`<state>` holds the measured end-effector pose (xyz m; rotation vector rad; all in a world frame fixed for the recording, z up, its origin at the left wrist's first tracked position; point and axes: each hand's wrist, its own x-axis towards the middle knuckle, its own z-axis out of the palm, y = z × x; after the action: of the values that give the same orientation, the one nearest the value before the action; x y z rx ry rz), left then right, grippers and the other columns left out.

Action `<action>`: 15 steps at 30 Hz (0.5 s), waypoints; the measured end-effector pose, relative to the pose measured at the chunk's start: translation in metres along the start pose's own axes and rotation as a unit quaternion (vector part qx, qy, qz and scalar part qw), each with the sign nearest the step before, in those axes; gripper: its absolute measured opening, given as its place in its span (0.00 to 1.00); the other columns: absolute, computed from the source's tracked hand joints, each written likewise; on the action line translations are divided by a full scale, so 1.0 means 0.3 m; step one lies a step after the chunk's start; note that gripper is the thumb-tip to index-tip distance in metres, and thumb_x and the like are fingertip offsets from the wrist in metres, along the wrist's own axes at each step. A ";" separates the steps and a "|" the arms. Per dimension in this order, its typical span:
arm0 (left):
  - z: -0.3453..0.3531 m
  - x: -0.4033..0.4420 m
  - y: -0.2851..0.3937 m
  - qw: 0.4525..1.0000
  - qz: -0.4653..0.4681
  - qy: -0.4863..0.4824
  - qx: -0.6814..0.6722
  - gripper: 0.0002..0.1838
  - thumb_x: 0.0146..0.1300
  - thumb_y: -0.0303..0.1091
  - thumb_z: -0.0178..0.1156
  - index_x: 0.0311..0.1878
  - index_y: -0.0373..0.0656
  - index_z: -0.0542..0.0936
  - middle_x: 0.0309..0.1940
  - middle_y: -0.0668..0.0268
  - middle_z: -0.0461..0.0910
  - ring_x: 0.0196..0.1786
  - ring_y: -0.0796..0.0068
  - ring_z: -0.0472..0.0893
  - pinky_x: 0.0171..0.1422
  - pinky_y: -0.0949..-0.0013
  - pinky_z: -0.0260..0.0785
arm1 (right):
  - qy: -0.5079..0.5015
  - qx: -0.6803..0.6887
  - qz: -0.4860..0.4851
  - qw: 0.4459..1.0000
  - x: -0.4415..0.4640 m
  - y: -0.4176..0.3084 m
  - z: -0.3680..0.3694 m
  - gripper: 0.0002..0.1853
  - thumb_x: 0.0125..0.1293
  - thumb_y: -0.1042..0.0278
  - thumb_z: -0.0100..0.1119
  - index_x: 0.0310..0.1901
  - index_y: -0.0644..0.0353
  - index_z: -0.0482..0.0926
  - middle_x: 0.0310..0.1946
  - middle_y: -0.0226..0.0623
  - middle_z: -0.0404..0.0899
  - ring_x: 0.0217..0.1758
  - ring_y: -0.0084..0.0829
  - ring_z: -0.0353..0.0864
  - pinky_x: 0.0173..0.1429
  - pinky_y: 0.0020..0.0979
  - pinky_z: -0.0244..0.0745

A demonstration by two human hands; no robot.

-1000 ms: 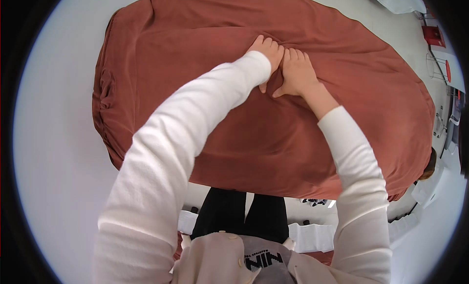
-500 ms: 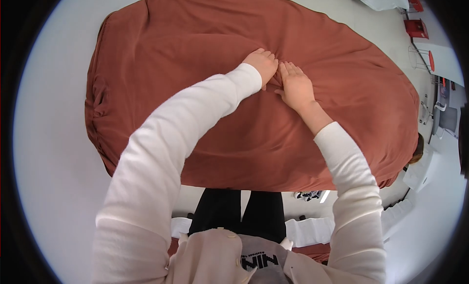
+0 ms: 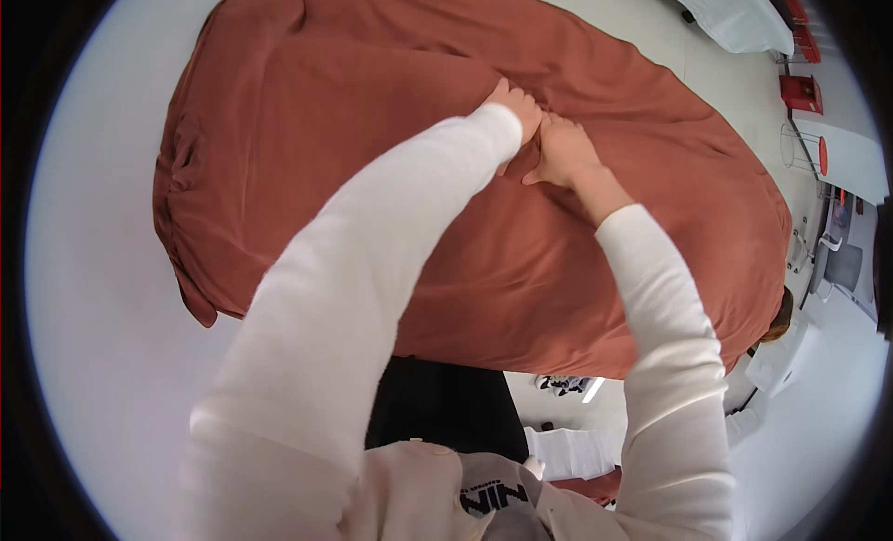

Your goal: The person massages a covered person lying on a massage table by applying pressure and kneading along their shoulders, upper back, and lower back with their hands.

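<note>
A rust-brown sheet (image 3: 372,160) drapes over a long, rounded form beneath it. My left hand (image 3: 521,111) presses into the cloth near its middle, the fingers bent over a raised fold and the thumb mostly hidden. Right beside it, my right hand (image 3: 567,152) grips the same area, with curled fingers and the thumb set apart on the near side. The two hands meet at the fingertips, and creases run out from them. What lies under the cloth there is hidden.
Brown hair (image 3: 779,318) shows past the sheet's right end. A white-covered table (image 3: 735,15) stands at the upper right, near a red box (image 3: 800,93) and a red-topped stool (image 3: 821,156). Behind me is another white cover (image 3: 569,453).
My fingers have curled from lying flatter into gripping the cloth, and both hands have shifted slightly right. My view has tilted, and my left arm reaches further across.
</note>
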<state>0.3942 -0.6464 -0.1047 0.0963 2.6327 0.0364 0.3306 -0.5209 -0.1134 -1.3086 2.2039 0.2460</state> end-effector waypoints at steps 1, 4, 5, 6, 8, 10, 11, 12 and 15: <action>0.024 -0.021 0.005 1.000 -0.001 0.030 0.004 0.51 0.33 0.49 0.82 0.63 0.42 0.70 0.59 0.61 0.74 0.64 0.62 0.71 0.72 0.54 0.56 | 0.043 0.028 -0.013 0.999 -0.023 -0.014 -0.008 0.54 0.38 0.51 0.83 0.66 0.68 0.65 0.59 0.44 0.73 0.66 0.43 0.70 0.72 0.43 0.63; 0.088 -0.080 0.029 0.987 -0.020 0.155 -0.025 0.42 0.37 0.42 0.79 0.58 0.43 0.73 0.52 0.63 0.74 0.61 0.63 0.71 0.71 0.60 0.58 | 0.117 0.035 -0.021 0.992 -0.084 -0.044 0.025 0.50 0.43 0.57 0.81 0.66 0.68 0.64 0.60 0.45 0.73 0.68 0.42 0.70 0.73 0.39 0.62; 0.086 -0.087 0.029 0.988 -0.020 0.155 -0.017 0.42 0.37 0.42 0.79 0.58 0.43 0.73 0.52 0.63 0.74 0.61 0.63 0.71 0.71 0.60 0.58 | 0.151 0.031 -0.020 0.988 -0.084 -0.037 0.053 0.49 0.44 0.58 0.80 0.66 0.68 0.64 0.62 0.46 0.73 0.69 0.42 0.69 0.73 0.38 0.61; 0.079 -0.099 0.030 0.988 -0.020 0.151 -0.021 0.42 0.37 0.42 0.79 0.59 0.42 0.72 0.53 0.63 0.74 0.61 0.63 0.70 0.70 0.60 0.58 | 0.144 0.044 -0.020 0.988 -0.087 -0.044 0.049 0.49 0.45 0.58 0.79 0.67 0.69 0.64 0.64 0.48 0.71 0.70 0.41 0.67 0.74 0.39 0.61; 0.082 -0.106 0.036 0.990 -0.022 0.138 -0.027 0.43 0.37 0.42 0.79 0.59 0.42 0.72 0.53 0.64 0.73 0.61 0.63 0.70 0.70 0.60 0.58 | 0.167 0.053 -0.036 0.984 -0.089 -0.030 0.055 0.48 0.44 0.59 0.80 0.65 0.69 0.65 0.64 0.49 0.71 0.70 0.43 0.68 0.73 0.40 0.62; 0.080 -0.106 0.025 0.991 -0.010 0.136 -0.008 0.47 0.37 0.44 0.80 0.62 0.41 0.70 0.55 0.63 0.73 0.63 0.63 0.69 0.72 0.60 0.57 | 0.183 0.067 -0.054 0.979 -0.082 -0.029 0.065 0.46 0.43 0.59 0.80 0.64 0.69 0.67 0.65 0.51 0.71 0.69 0.45 0.68 0.73 0.41 0.63; 0.073 -0.099 0.023 0.992 -0.009 0.129 -0.006 0.47 0.37 0.44 0.80 0.62 0.41 0.70 0.55 0.63 0.73 0.63 0.63 0.69 0.72 0.60 0.57 | 0.170 0.050 -0.060 0.982 -0.068 -0.023 0.062 0.48 0.41 0.55 0.81 0.63 0.69 0.67 0.62 0.47 0.72 0.68 0.44 0.69 0.71 0.41 0.64; 0.066 -0.084 0.023 0.995 -0.010 0.099 0.014 0.50 0.35 0.46 0.81 0.64 0.41 0.69 0.56 0.62 0.72 0.64 0.63 0.69 0.73 0.61 0.56 | 0.158 0.033 -0.065 0.985 -0.052 -0.012 0.054 0.50 0.39 0.51 0.82 0.63 0.69 0.67 0.60 0.44 0.74 0.66 0.42 0.70 0.70 0.42 0.64; -0.008 -0.021 0.004 0.998 -0.017 0.006 0.056 0.60 0.28 0.54 0.83 0.67 0.39 0.65 0.60 0.60 0.71 0.68 0.61 0.67 0.75 0.62 0.54 | 0.021 -0.009 -0.032 0.999 0.008 -0.011 -0.045 0.53 0.34 0.44 0.82 0.60 0.68 0.69 0.57 0.43 0.75 0.63 0.43 0.71 0.67 0.42 0.67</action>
<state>0.3985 -0.6458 -0.0994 0.0899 2.6459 -0.1213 0.3275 -0.5300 -0.1030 -1.4031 2.1957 0.2169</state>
